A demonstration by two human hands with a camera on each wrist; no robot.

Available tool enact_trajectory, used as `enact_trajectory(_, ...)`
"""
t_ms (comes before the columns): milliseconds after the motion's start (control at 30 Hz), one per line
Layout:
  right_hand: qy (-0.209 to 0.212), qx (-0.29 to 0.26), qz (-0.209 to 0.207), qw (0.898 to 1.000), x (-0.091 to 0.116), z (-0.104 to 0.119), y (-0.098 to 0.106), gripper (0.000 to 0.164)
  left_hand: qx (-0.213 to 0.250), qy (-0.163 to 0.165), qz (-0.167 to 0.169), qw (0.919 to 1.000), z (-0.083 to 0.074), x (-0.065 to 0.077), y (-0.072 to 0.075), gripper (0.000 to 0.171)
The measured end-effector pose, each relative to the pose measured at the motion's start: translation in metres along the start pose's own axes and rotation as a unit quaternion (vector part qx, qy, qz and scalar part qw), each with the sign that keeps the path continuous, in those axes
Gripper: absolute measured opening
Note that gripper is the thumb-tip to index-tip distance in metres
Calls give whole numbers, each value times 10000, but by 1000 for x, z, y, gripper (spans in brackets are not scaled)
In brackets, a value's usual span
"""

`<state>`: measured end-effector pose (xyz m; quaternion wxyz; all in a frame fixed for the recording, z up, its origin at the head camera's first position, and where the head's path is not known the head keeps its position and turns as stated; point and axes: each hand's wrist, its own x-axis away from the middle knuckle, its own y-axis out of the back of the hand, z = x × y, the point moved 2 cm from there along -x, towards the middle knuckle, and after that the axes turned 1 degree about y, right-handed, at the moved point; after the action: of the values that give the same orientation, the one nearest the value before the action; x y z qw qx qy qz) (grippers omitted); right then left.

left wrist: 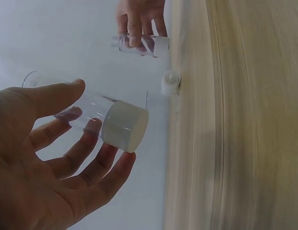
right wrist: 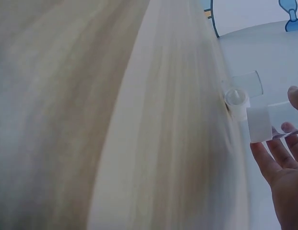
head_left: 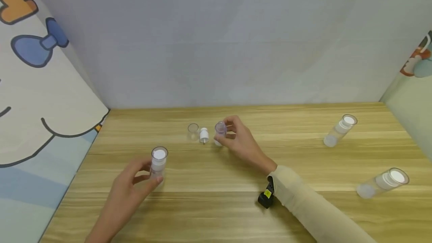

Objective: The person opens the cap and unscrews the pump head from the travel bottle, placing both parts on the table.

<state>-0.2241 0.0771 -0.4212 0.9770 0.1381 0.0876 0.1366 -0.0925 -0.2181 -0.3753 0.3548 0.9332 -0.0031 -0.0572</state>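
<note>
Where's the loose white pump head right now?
In the head view, the white pump head lies on the wooden table just left of center, between the clear cap on its left and the open bottle in the right hand.

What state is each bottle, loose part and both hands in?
Left-held bottle: closed
Left hand: gripping that bottle
Right-held bottle: open, uncapped
Right hand: gripping that bottle
White pump top: detached
Clear cap: detached
Far-right rear bottle: closed, standing
Far-right front bottle: closed, standing
</note>
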Motion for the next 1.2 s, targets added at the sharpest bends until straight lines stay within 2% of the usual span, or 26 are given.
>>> enact_trajectory(333, 12, 264, -40, 9996, -13, -10, -3, 44, -62, -378, -18, 9993, -4, 11, -7, 43)
enact_trajectory(667, -117, 310, -58, 9994, -20, -17, -7, 45, -149, -769, -64, 9969, -11, 15, -14, 46)
enact_trajectory(967, -70, 290, 35, 9995, -22, -17, -5, 47, -90, -665, 105, 9977, -12, 14, -15, 48)
enact_trajectory(1200, -14, 324, 166, 9993, -22, -15, -5, 56, -154, -755, 109, 9970, -12, 12, -15, 49)
